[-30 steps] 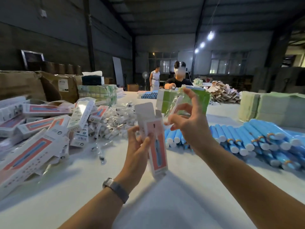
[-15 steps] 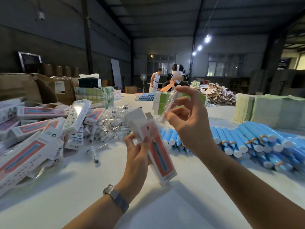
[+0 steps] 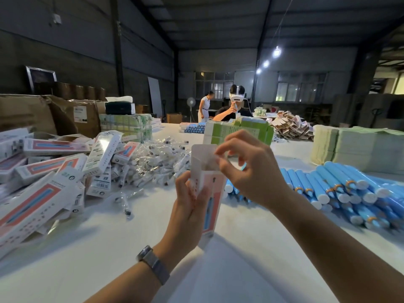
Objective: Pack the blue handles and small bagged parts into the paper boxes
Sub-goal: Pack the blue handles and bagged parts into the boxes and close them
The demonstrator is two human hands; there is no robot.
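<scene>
Head camera looks down on a white table (image 3: 113, 243) where the left hand (image 3: 188, 211) grips an upright pink-and-white paper box (image 3: 211, 193) by its side, the top flap (image 3: 202, 153) standing open. At the box's mouth the right hand (image 3: 251, 171) curls its thumb and forefinger in a pinch on a small bagged part (image 3: 215, 164), a bit of clear plastic that is mostly hidden by the fingers. A grey watch (image 3: 154, 264) sits on the left wrist. Left of the box lies a heap of clear bagged parts (image 3: 157, 162), and beyond that a pile of filled boxes (image 3: 50, 178) lying at all angles. To the right, blue handles (image 3: 341, 191) are stacked side by side in rows, with a stack of pale green sheets (image 3: 358, 147) behind them. A green-and-white carton (image 3: 238, 133) stands just behind the hands. Across the table a seated person wearing a white headset (image 3: 236, 97) holds something up, and another person (image 3: 204, 109) stands further back near a fan (image 3: 190, 102)
</scene>
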